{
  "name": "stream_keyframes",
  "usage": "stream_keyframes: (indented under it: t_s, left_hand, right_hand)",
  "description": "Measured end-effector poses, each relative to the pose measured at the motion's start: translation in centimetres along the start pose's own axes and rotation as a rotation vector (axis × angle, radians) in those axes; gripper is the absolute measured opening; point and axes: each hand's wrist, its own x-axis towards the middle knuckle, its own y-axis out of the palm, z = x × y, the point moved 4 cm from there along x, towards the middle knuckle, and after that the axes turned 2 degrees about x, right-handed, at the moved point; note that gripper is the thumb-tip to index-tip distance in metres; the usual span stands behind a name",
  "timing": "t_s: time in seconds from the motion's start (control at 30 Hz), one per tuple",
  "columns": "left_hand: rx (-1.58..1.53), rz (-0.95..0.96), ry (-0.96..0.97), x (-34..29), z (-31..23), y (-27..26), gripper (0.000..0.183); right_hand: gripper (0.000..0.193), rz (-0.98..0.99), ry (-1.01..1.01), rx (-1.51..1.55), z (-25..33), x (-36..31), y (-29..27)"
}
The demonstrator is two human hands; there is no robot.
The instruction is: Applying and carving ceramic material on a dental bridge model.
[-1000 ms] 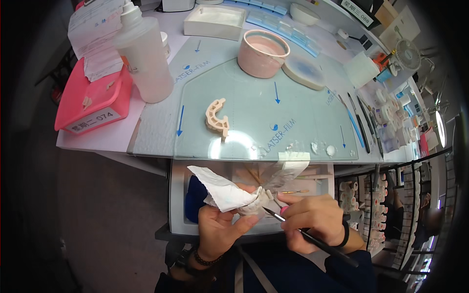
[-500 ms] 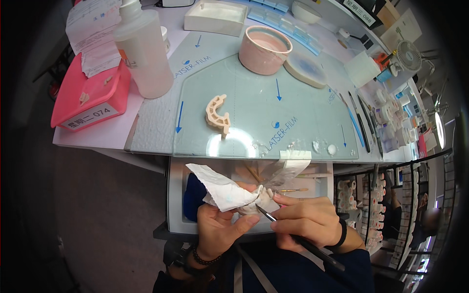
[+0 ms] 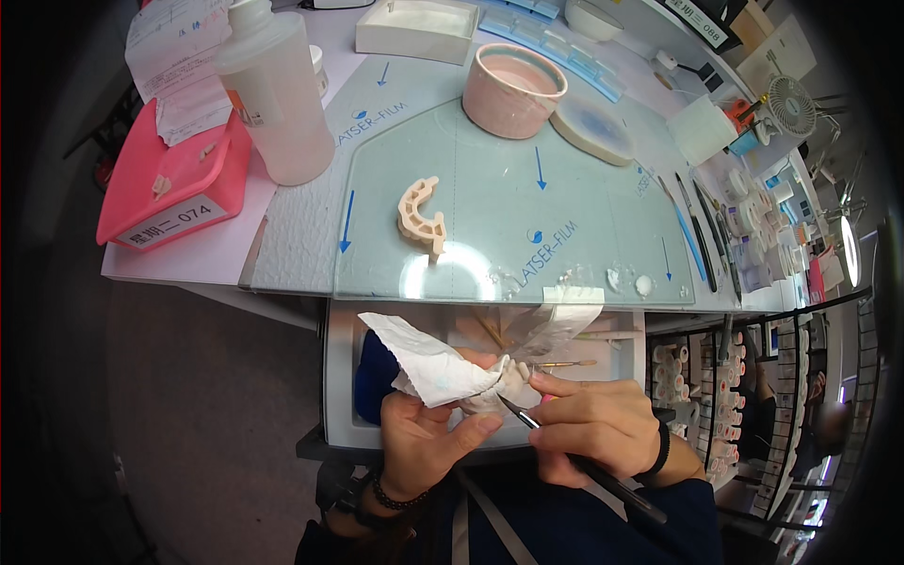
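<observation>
My left hand (image 3: 428,443) is closed around a pale dental model (image 3: 482,403) and a crumpled white tissue (image 3: 428,365), which covers part of the model. In my right hand (image 3: 603,426) is a slim dark-handled brush (image 3: 598,478), its pointed dark tip at the model's near side. My right fingertips are close to the model's tooth-like bumps (image 3: 516,373); whether they touch is hard to make out. Both hands are above an open drawer (image 3: 341,414). Beyond them, a beige horseshoe-shaped dental piece (image 3: 419,215) lies on the glass plate (image 3: 471,179).
A pink cup (image 3: 513,94) and a round pale lid (image 3: 591,132) stand at the plate's far side. To the left are a clear bottle (image 3: 282,104) and a pink tray (image 3: 174,193). Brushes (image 3: 697,235) and small jars (image 3: 749,235) line the right. A clear plastic bag (image 3: 560,325) hangs over the drawer.
The view has shifted very slightly. Both hands keep nearly the same place and grip, with the brush tip still at the model.
</observation>
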Motion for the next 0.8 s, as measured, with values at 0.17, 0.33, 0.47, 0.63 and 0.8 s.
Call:
stream_keyframes:
  t_s: [0.17, 0.33, 0.47, 0.63, 0.8]
  left_hand:
    - [0.008, -0.006, -0.002, -0.08, 0.13, -0.14, 0.041]
    - [0.002, -0.001, -0.014, -0.12, 0.27, -0.23, 0.041]
    - [0.013, 0.003, -0.011, -0.08, 0.21, -0.25, 0.041]
    - [0.01, 0.004, -0.007, -0.04, 0.15, -0.2, 0.042]
    - [0.004, -0.001, -0.015, 0.02, 0.1, -0.09, 0.041]
  right_hand:
    - [0.023, 0.015, -0.007, -0.022, 0.08, 0.17, 0.03]
    - [0.023, 0.008, -0.014, -0.052, 0.2, 0.11, 0.11]
    - [0.023, 0.02, -0.032, -0.052, 0.15, 0.06, 0.12]
    - [0.023, 0.01, -0.025, -0.057, 0.17, -0.23, 0.09]
    - [0.025, 0.028, -0.012, -0.051, 0.09, -0.22, -0.15]
